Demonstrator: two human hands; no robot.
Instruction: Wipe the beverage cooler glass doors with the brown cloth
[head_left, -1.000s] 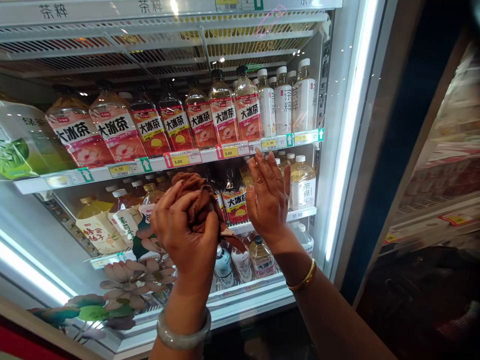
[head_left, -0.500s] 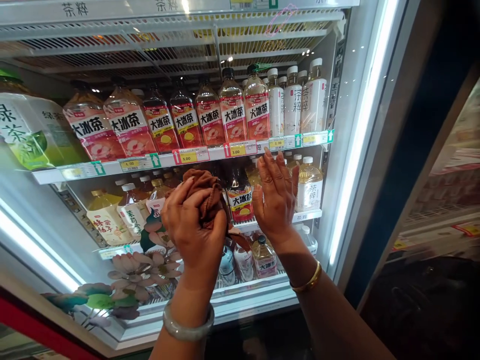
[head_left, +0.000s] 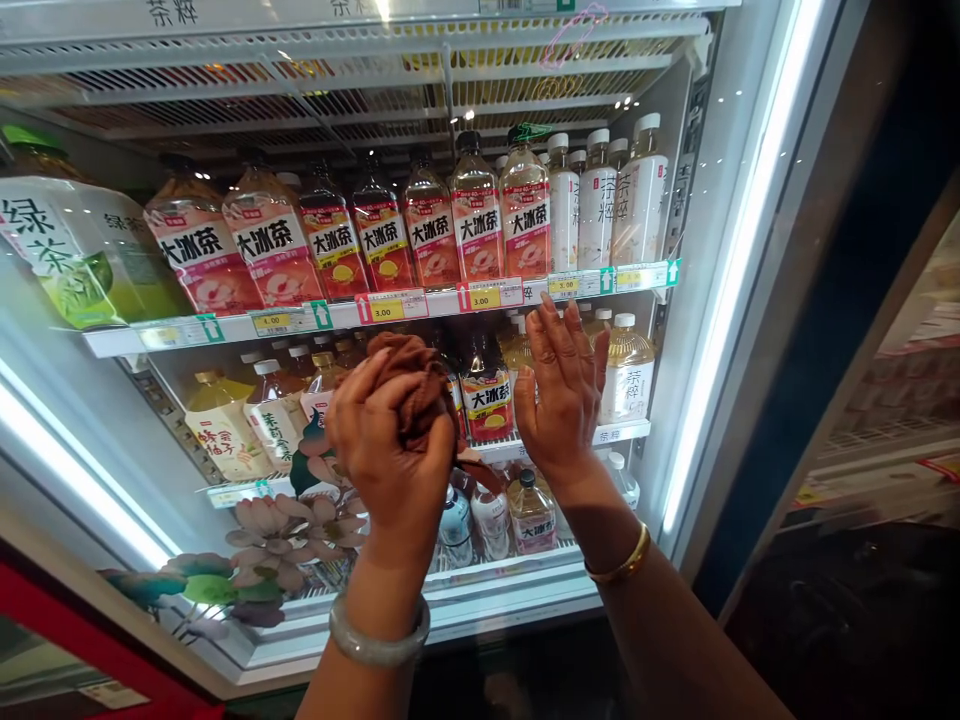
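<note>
My left hand [head_left: 386, 455] is closed around a bunched brown cloth [head_left: 412, 385], held up against the glass door [head_left: 97, 420] of a drinks fridge. My right hand [head_left: 562, 390] is open, its fingers stretched upward and its palm facing the fridge, in front of the middle shelf just below the price strip [head_left: 420, 305]. Behind the cloth stands a dark tea bottle with a red label [head_left: 486, 395]. A pale bottle with a white cap [head_left: 628, 368] sits just right of my right hand.
The upper shelf holds a row of red-labelled tea bottles [head_left: 375, 245] and white-capped bottles [head_left: 607, 205]. A large green-tea bottle [head_left: 67, 245] is at far left. Small bottles [head_left: 529, 510] fill the bottom shelf. A lit door frame [head_left: 720, 300] runs down the right; a lotus sticker [head_left: 277, 540] marks the glass.
The view has drifted slightly so the fridge sits further right in frame. Both hands keep their pose and have shifted slightly right along with the fridge.
</note>
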